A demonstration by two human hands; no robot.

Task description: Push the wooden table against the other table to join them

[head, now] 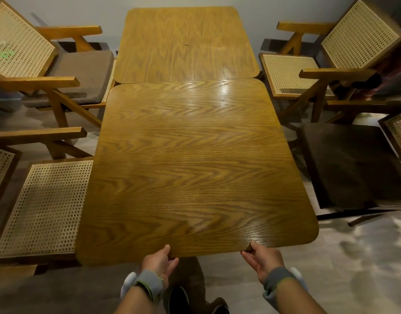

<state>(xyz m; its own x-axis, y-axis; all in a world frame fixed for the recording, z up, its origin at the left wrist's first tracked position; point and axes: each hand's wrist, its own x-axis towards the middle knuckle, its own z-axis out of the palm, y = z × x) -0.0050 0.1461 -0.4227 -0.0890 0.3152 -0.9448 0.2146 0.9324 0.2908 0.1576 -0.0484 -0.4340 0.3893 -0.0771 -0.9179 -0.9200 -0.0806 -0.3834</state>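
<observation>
While we clamp our left hand (159, 260) and right hand (261, 259) on the wooden table's (195, 168) near edge, it meets the other table (186, 44) slightly skewed; uneven pushing risks clipping the cane chair (292, 73).

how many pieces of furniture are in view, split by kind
wooden tables: 2, the near wooden table held at its near edge by the left hand and right hand, and the far table
cane armchairs: 4, at far left, near left, far right, near right
total: 6
</observation>
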